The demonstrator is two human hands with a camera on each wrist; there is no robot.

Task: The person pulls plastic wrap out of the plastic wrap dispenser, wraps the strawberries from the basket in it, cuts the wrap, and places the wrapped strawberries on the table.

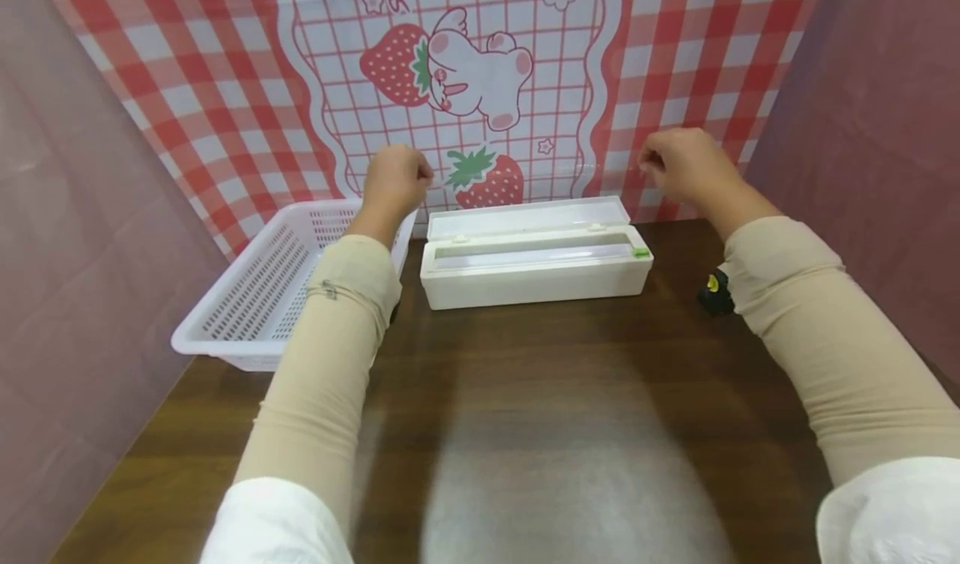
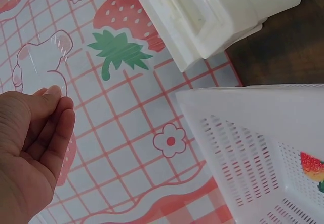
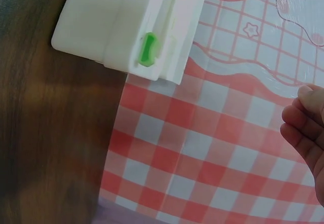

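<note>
A white cling-film dispenser box [image 1: 536,274] lies on the dark wooden table [image 1: 540,431] with its lid open and a green slider [image 1: 640,252] at its right end. Both hands are raised above and behind it, in front of the backdrop. My left hand [image 1: 393,182] pinches one edge of a clear film sheet [image 2: 45,57] between curled fingers [image 2: 58,100]. My right hand [image 1: 678,168] holds the other side of the film [image 3: 296,46], fingers [image 3: 304,117] curled. In the head view the film is almost invisible. The slider [image 3: 147,49] and box end [image 3: 96,21] appear in the right wrist view.
A white perforated plastic basket [image 1: 262,289] sits at the left, touching the box's left end; its rim [image 2: 253,100] shows under the left hand. A red-checked strawberry backdrop [image 1: 480,72] stands behind. Pink walls close both sides. A small black-and-yellow object [image 1: 715,291] sits by the right forearm.
</note>
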